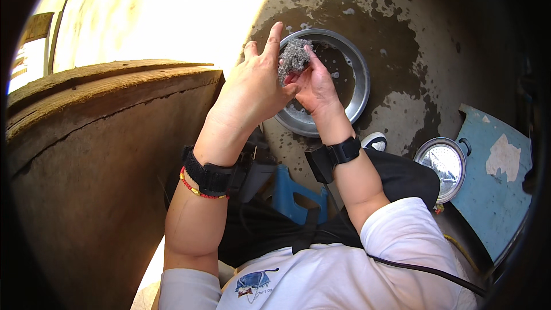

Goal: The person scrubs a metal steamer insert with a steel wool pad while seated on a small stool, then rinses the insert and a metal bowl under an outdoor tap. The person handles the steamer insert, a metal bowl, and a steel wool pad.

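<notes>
A grey steel-wool scourer point(296, 57) is in my right hand point(317, 84), its fingers and palm around the near and right sides. Close against its left side is my left hand point(255, 81), back up, with the fingers spread and the thumb near the right palm. Part of the scourer is hidden behind the left hand. Both hands are above a round metal basin point(361, 82). Suds and dark water point(329, 62) show inside it.
The concrete floor point(400, 112) around the basin is wet. To the left stands a wall point(107, 137) with a rough wooden top edge. A blue plastic stool point(286, 198) is between my legs. On the right, a shiny metal pot lid or steamer point(441, 168) rests by a light-blue board point(482, 206).
</notes>
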Demonstrator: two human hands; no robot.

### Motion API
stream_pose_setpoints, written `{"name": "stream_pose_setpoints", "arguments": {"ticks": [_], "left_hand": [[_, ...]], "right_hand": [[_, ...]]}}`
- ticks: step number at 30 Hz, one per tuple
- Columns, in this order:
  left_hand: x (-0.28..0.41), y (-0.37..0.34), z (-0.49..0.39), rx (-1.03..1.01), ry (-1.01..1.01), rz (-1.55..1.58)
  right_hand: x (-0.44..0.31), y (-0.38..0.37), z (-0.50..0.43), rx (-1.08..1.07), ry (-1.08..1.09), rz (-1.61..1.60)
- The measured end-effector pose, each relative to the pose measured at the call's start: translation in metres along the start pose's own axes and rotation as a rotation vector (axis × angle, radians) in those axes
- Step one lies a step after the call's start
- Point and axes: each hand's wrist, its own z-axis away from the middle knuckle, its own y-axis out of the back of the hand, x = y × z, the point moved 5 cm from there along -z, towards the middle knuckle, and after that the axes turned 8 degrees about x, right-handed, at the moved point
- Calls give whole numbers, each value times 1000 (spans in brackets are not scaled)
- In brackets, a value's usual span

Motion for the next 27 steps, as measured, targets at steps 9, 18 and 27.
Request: {"name": "stream_pose_setpoints", "arguments": {"ticks": [9,18,27], "left_hand": [[16,26,0,404,-116,45],[18,28,-2,401,-99,89],[30,35,4,453,-113,164]], "right_hand": [[-27,82,-56,557,261,1945],[31,196,-93,205,389,2098],[-2,191,-48,351,-205,51]]}}
